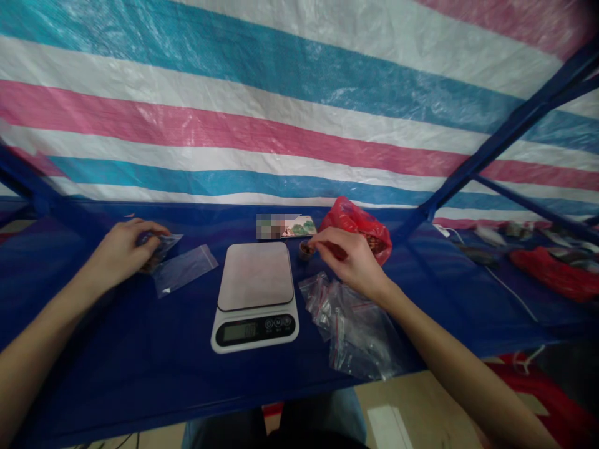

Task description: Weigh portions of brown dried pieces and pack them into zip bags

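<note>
My left hand [128, 249] is curled over a small clear plastic bag [165, 244] at the left of the blue table, its fingers hiding most of the contents. Just right of it a flat clear zip bag [187, 269] lies by itself. In the middle sits a white kitchen scale [257, 274] with nothing on its plate; the display digits are too blurred to read surely. My right hand [349, 257] pinches the right rim of a small cup [306, 251] holding something brown. Behind that hand, a red plastic bag [350, 215] stands open with brown pieces inside.
Several clear zip bags [360, 330] lie in a pile under my right forearm. A flat object with a printed picture [299, 226] lies behind the scale. Blue metal bars [468, 165] frame both sides, before a striped plastic sheet [262, 131]. More bags [556, 268] lie far right.
</note>
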The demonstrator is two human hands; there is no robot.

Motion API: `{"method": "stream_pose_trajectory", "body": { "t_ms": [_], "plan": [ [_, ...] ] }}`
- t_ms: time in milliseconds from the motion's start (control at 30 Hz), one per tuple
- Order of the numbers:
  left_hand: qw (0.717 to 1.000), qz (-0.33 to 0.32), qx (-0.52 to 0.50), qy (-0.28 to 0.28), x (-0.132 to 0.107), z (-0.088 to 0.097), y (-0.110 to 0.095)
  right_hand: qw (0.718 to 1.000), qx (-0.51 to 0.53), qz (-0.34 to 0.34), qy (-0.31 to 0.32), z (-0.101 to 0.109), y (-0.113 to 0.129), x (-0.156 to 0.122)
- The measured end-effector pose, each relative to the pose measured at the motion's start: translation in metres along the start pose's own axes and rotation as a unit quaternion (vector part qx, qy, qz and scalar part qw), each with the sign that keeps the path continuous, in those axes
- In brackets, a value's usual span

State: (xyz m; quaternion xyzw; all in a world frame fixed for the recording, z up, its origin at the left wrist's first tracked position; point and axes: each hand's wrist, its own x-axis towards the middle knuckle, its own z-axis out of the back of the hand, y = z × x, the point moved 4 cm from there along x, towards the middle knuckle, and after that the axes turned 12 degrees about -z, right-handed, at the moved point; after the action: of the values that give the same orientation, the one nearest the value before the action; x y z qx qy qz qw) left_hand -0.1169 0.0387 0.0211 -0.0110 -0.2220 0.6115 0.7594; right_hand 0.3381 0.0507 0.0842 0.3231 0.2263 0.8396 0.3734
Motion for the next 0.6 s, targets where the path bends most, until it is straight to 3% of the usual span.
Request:
{"method": "stream_pose_trajectory", "body": {
  "t_ms": [133, 200, 400, 600],
  "plan": [
    [0.999, 0.003, -0.027, -0.032, -0.002, 0.006, -0.004, 0.980, 0.006, 0.109, 0.164, -0.015, 0.040, -0.041],
    [0.998, -0.007, -0.035, -0.044, -0.003, 0.008, -0.005, 0.967, -0.039, 0.148, 0.204, -0.025, 0.049, -0.061],
    [0.999, -0.027, -0.026, -0.033, -0.003, 0.003, -0.002, 0.946, -0.168, 0.198, 0.191, -0.045, 0.049, -0.086],
    [0.999, -0.022, -0.001, -0.024, -0.002, 0.000, 0.002, 0.942, -0.194, 0.188, 0.200, -0.049, 0.049, -0.086]
  ]
}}
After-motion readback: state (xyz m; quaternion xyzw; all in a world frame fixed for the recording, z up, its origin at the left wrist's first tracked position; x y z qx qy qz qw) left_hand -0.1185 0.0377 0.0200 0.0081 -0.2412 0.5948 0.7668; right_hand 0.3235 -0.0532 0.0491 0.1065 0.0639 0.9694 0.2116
